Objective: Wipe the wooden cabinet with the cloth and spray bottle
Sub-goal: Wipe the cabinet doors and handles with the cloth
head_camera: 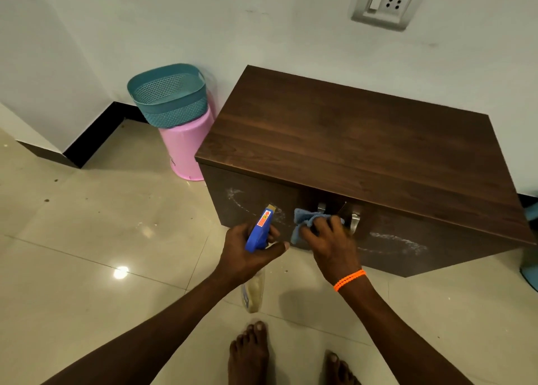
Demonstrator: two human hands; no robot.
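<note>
A low dark wooden cabinet (358, 151) stands against the white wall, with two front doors and metal handles (354, 220). White spray rings show on both doors. My left hand (250, 252) grips a spray bottle (260, 230) with a blue trigger head, its nozzle pointing at the left door; the clear body hangs below my wrist. My right hand (329, 243), with an orange bead bracelet on the wrist, presses a crumpled blue cloth (305, 220) against the door front near the handles.
A teal basket (168, 96) sits on an upturned pink bucket (186, 148) left of the cabinet. Glossy cream floor tiles (87, 239) spread to the left. My bare feet (247, 352) stand in front. A wall socket (385, 1) is above the cabinet.
</note>
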